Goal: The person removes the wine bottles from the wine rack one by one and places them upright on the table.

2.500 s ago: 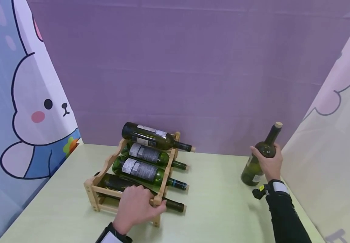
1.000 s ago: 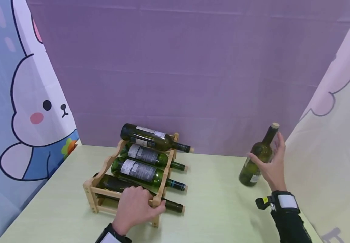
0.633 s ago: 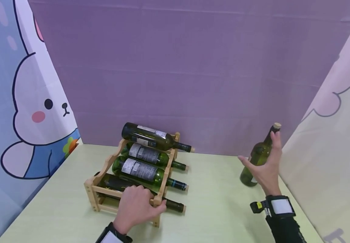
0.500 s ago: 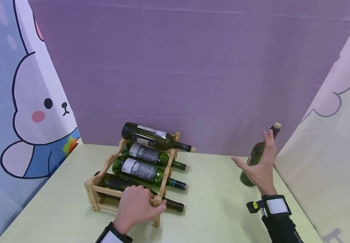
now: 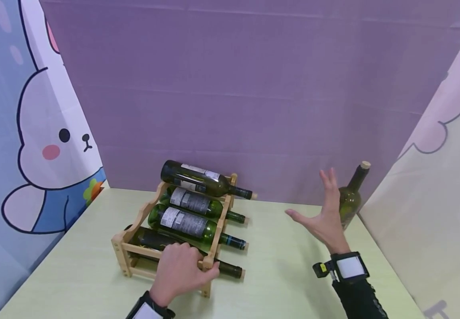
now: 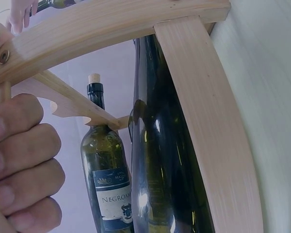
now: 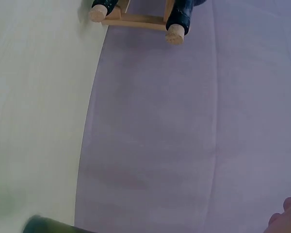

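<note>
In the head view my left hand [image 5: 180, 272] grips the near rail of a wooden wine rack [image 5: 213, 248]. The left wrist view shows its fingers [image 6: 29, 160] curled by the wood. Several corked wine bottles lie in the rack: a dark one on top [image 5: 196, 179], a green one in the middle [image 5: 182, 223], and others. My right hand [image 5: 327, 221] is raised with fingers spread and holds nothing. Just behind it to the right, a green wine bottle [image 5: 351, 199] stands on the table, its lower part hidden by the hand.
A pale table [image 5: 274, 266] carries the rack at left and the upright bottle at right. A purple cloth wall [image 5: 254, 97] rises at the back. Printed side panels [image 5: 433, 212] close in on both sides. Bottle necks [image 5: 235, 243] stick out from the rack's right side.
My right hand has let go of the standing bottle, spread its fingers and moved left in front of it. The bottle stays upright. My left hand keeps its hold on the rack.
</note>
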### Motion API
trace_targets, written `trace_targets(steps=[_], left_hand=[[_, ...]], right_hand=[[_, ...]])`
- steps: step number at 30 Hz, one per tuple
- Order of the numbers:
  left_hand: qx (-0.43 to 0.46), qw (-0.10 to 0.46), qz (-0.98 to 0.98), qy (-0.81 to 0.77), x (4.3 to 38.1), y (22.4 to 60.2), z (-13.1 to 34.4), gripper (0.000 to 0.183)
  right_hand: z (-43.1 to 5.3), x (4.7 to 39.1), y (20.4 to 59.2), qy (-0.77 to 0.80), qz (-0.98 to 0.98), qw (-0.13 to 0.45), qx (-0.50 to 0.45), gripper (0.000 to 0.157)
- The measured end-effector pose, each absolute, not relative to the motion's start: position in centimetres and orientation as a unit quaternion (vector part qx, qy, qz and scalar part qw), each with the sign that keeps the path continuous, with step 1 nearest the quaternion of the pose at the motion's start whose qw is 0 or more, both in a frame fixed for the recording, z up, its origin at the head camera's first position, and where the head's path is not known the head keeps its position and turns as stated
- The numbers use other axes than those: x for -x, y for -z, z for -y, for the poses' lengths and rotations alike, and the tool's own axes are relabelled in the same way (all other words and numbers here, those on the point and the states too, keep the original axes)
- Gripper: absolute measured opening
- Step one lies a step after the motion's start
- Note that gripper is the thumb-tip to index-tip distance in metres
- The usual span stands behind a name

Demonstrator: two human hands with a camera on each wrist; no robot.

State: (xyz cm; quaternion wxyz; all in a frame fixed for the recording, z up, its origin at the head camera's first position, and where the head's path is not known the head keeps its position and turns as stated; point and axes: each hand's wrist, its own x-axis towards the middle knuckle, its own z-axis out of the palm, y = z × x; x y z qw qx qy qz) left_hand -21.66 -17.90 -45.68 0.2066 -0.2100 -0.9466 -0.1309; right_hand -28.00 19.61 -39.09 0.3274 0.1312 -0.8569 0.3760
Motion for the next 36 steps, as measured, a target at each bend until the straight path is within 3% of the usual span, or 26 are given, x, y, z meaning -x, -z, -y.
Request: trace_targets(steps=[30,36], left_hand=[[0.215,0.226,0.941,0.13,21.7,45.9,17.8,0.069],[0.21,0.209,0.947,0.126,21.6,45.6,17.8,0.069]], right_hand=[[-12.7,32.3,41.8,-0.308,0.917,0.217,-0.132,0.126],[-12.0,33.5,42.7,-0.297,0.922,0.207,-0.138,0.126]])
